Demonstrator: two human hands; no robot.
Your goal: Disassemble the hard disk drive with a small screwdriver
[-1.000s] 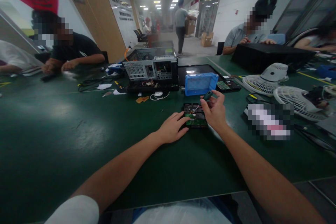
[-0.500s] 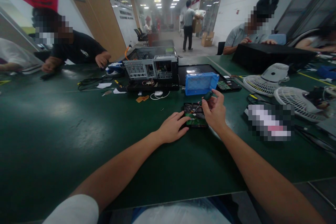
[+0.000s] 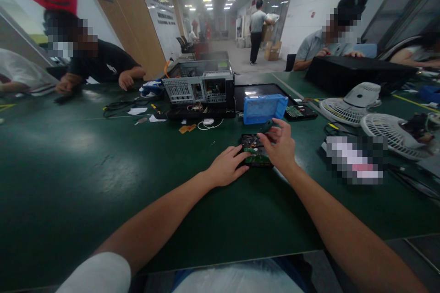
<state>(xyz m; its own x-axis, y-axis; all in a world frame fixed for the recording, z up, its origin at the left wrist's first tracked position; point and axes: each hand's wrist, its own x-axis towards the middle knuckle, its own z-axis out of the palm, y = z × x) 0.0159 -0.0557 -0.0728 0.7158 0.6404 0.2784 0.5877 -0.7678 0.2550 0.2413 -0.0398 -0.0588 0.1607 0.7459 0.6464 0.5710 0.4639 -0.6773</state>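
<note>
A hard drive [image 3: 256,158] with a green circuit board facing up lies on the green table. My left hand [image 3: 228,165] holds it steady from the left, its fingertips on the drive's edge and board and the thumb near the front corner. In my right hand [image 3: 280,144] a dark-green-handled screwdriver [image 3: 266,125] is pinched, tilted over the drive's upper part. The fingers partly cover the screwdriver and the drive's right side; I cannot tell exactly where its tip rests. A few tiny bits, perhaps screws [image 3: 213,142], lie to the left.
Behind the drive stand a blue plastic bin [image 3: 263,112] and an opened computer case [image 3: 197,89]. Dismantled white fans [image 3: 347,107] and a blurred-out item [image 3: 354,160] are on the right. Co-workers sit across the table on both sides; another person [image 3: 257,29] walks behind with a box.
My right hand has turned slightly, and the screwdriver handle has shifted a little left and tilted. The left hand stays on the hard drive. The walking person has moved right in view.
</note>
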